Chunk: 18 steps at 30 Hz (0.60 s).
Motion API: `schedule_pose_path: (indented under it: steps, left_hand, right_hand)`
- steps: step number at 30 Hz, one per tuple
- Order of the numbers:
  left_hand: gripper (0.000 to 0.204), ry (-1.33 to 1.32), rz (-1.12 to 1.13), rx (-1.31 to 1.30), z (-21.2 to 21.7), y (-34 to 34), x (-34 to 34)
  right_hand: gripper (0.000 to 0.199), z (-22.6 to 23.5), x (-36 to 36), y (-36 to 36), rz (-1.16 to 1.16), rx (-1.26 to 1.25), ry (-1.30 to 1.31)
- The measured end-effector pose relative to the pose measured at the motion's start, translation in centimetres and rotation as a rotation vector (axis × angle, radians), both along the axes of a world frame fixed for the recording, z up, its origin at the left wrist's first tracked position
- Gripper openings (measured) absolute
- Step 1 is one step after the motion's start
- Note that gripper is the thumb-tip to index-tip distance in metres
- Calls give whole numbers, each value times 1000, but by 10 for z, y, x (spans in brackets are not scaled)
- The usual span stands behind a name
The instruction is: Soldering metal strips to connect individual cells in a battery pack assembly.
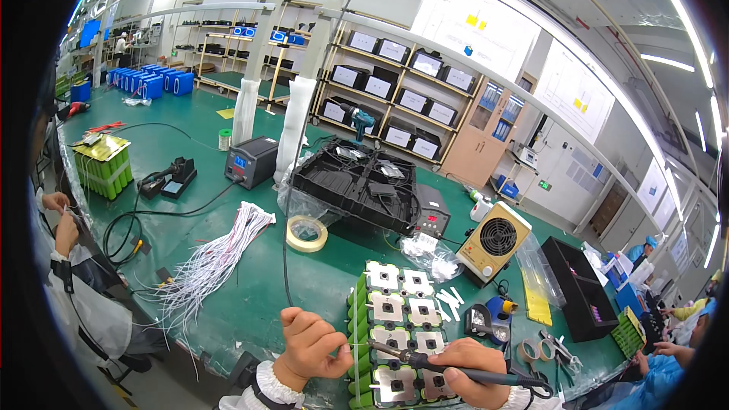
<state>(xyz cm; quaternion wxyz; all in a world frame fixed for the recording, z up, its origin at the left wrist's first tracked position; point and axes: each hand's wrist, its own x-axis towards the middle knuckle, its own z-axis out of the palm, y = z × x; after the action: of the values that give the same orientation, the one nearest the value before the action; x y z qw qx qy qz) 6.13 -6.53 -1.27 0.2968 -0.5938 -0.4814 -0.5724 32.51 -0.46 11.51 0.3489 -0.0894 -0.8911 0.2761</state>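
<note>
From where I watched, the broad green-matted table was crowded, and that crowding was my first worry: the black ribbed plastic tray and the beige box fan with a round black grille stood well back, but cables trailed across the mat toward the work. The green cylindrical-cell battery pack with silvery nickel plates on top lay at the near edge, directly under my hands. My right hand was closed around the black-handled soldering iron, its tip resting over the plates in the pack's lower half; I judged that a slip could have bridged two neighbouring plates and shorted cells, or that lingering heat could have harmed a cell. My left hand was pinched shut on a thin strand of solder wire just left of the tip, near enough that a burnt fingertip seemed possible. The loose bundle of white wires and the roll of cream tape lay apart, posing less risk.
</note>
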Motion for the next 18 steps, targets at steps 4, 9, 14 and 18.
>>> schedule_pose_path:
  steps: [4, 9, 14, 18]
  left_hand:
    - [9, 16, -23, -5, -2, 2, 1]
    - [9, 33, -21, -10, -3, 4, 1]
    - [10, 46, -24, -19, -3, 4, 2]
    - [9, 53, -28, -25, -3, 6, 3]
  right_hand:
    - [21, 3, 0, -2, -8, -2, -27]
    - [21, 5, 0, -4, -17, 2, -36]
    - [21, 5, -1, -4, -22, 15, -29]
    - [20, 6, -1, -4, -19, 8, -24]
